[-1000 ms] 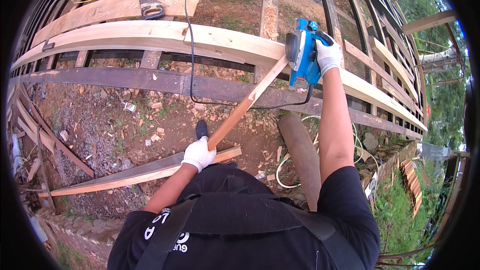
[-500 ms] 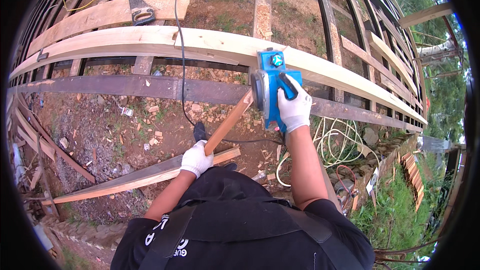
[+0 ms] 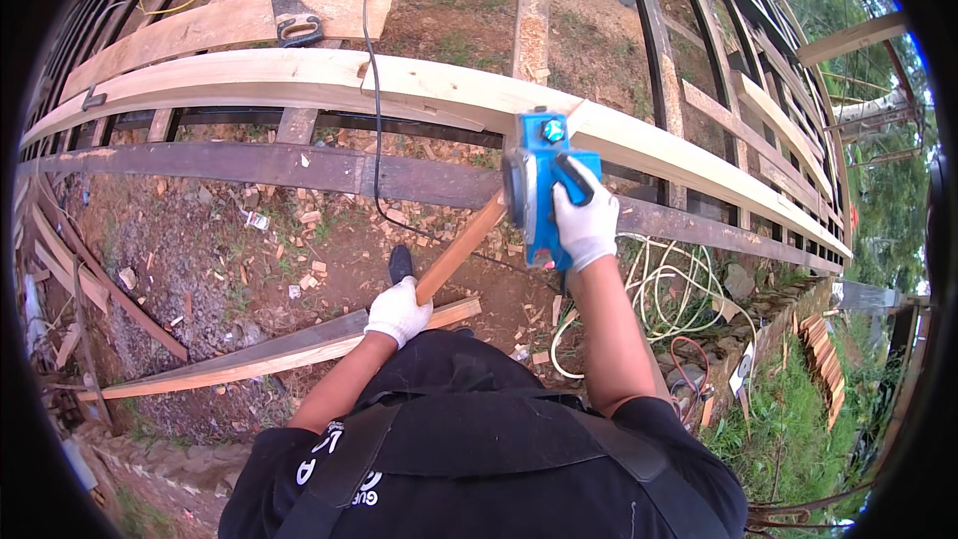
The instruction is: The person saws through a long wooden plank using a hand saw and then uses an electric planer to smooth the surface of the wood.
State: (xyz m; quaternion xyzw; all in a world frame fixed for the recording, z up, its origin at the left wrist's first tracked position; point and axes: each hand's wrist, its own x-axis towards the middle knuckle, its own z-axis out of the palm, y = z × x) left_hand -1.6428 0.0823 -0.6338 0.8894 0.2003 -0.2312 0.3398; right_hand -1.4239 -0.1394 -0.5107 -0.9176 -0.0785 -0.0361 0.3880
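Note:
My right hand (image 3: 587, 215), in a white work glove, is closed around the black rear handle of a blue electric planer (image 3: 545, 195). The planer lies over a narrow reddish-brown wood strip (image 3: 461, 252), which slants up from lower left to far right beneath it. My left hand (image 3: 400, 312), also gloved in white, is wrapped round the strip's near end. A small tip of the strip shows past the planer's far side, over a long pale beam (image 3: 429, 83). The planer's underside and its contact with the strip are hidden.
A black power cord (image 3: 376, 130) crosses the beam. Behind it a handsaw (image 3: 296, 28) lies on a pale plank (image 3: 225, 32). A dark beam (image 3: 269, 166) runs nearer me. A coiled pale hose (image 3: 664, 284) and wood offcuts (image 3: 309, 218) lie on the ground.
The planer and my right hand have drawn slightly nearer to me. My left hand still holds the strip. The cord's lower loop has shifted, and the whole view has turned a little.

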